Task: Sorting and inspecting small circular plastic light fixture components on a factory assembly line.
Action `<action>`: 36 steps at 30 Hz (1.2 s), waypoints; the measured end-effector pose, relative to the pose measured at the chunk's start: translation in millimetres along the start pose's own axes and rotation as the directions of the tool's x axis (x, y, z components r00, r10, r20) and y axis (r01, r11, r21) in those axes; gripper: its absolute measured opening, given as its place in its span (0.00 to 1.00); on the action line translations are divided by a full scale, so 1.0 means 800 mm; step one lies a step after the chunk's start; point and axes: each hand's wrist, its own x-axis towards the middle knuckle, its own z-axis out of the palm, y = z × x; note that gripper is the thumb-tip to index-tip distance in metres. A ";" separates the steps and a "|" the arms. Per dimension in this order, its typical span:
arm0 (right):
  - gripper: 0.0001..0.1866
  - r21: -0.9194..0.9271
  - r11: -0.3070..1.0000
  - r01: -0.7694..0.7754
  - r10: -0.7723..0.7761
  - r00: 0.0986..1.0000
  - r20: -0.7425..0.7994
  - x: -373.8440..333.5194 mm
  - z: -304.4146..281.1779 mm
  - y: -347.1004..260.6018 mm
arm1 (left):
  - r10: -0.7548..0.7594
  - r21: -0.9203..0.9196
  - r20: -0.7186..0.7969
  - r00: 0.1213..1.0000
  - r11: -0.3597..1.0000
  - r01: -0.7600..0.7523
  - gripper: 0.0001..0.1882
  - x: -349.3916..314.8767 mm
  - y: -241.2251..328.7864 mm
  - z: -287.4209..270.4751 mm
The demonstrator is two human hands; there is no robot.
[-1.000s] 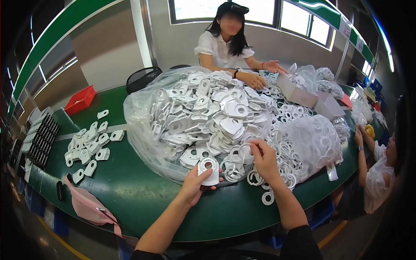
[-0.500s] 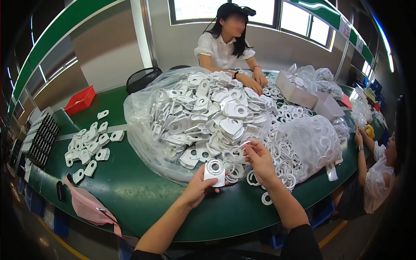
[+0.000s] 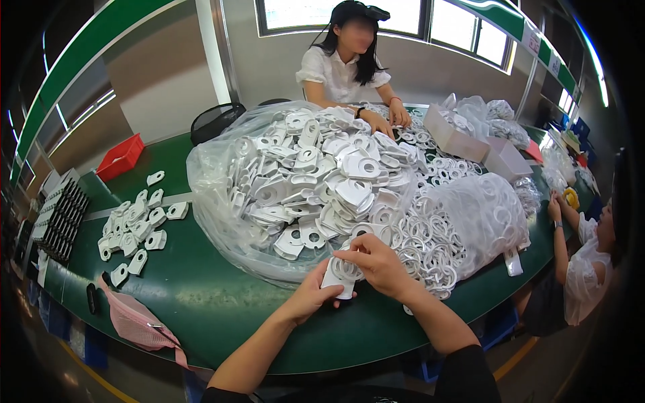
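Note:
My left hand (image 3: 310,294) is closed around a white plastic housing (image 3: 334,285), a flat piece with one rounded end and a round opening. Over that opening, my right hand (image 3: 381,266) has its fingers pinched on a thin white ring (image 3: 347,269), which lies against the housing's face; whether it is seated I cannot tell. Just beyond both hands rises a big heap of similar white housings (image 3: 359,168) in an open clear plastic bag (image 3: 215,191). Beside my right forearm spreads a pile of white rings (image 3: 430,252).
Several housings (image 3: 134,228) lie loose at left, near a red bin (image 3: 121,157) and stacked black trays (image 3: 60,218). A pink mesh bag (image 3: 142,321) lies on the green table's (image 3: 269,336) near left edge. Across the table a co-worker's hands (image 3: 386,121) work by whitish bins (image 3: 457,138).
My right hand has come left and down from the ring pile, bringing the ring onto the housing. My left hand has turned the housing slightly and moved a little right.

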 end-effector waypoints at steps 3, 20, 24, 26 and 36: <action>0.19 -0.061 0.996 0.068 -0.065 0.997 0.042 -0.001 0.003 0.003 | -0.025 -0.001 0.038 0.999 1.000 0.025 0.29 0.000 0.001 0.000; 0.20 -0.193 0.976 0.097 -0.089 0.995 0.051 -0.004 0.011 -0.010 | -0.073 -0.046 0.087 0.994 0.996 0.077 0.26 0.000 -0.005 -0.001; 0.18 -0.171 0.979 0.112 -0.112 0.994 0.010 -0.004 0.014 -0.003 | -0.039 0.081 0.010 0.999 0.996 0.038 0.22 0.000 -0.010 0.002; 0.14 0.000 0.991 0.137 -0.136 0.985 -0.104 -0.002 0.015 0.002 | -0.032 0.097 -0.016 0.999 0.995 0.033 0.22 0.000 -0.009 0.005; 0.07 0.484 0.789 -0.380 0.363 0.922 0.132 -0.005 0.009 0.014 | 0.049 0.137 -0.045 0.998 0.990 -0.043 0.20 -0.004 -0.004 0.011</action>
